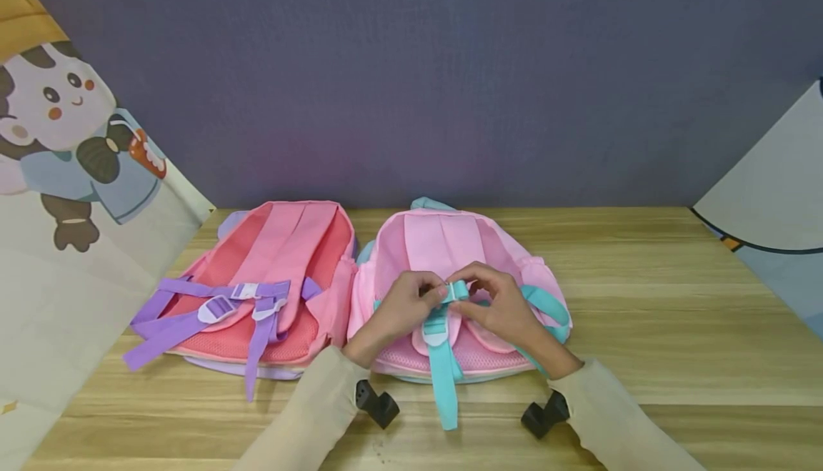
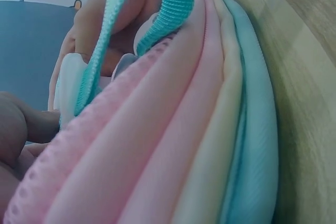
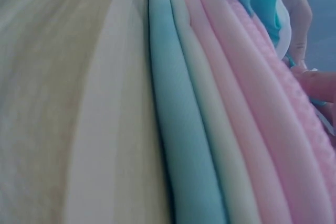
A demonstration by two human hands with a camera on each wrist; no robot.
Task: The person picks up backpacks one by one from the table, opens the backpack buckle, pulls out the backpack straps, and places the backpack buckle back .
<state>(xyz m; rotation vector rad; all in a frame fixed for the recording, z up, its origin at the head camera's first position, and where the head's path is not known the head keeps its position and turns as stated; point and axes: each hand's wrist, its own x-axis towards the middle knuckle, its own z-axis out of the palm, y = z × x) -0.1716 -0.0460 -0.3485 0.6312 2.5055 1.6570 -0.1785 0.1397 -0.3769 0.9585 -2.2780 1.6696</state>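
A light pink backpack (image 1: 444,235) with teal straps lies with its back panel up in the head view. Over its middle, both hands pinch a short teal chest strap with a white buckle (image 1: 452,292). My left hand (image 1: 405,305) grips it from the left between thumb and fingers. From the right, my right hand (image 1: 498,304) holds the strap's other side, thumb below and index finger above. Just beneath hangs a teal shoulder strap (image 1: 444,378) through a white slider (image 1: 435,339). Fingers hide part of the buckle, so whether it is fastened cannot be seen.
To the left lies a coral-pink backpack (image 1: 276,242) with purple straps (image 1: 163,339), its chest buckle (image 1: 245,291) joined across. Both bags rest on a wooden table (image 1: 643,314) against a dark blue-grey wall panel (image 1: 450,85). A cartoon-printed panel (image 1: 71,135) stands at left.
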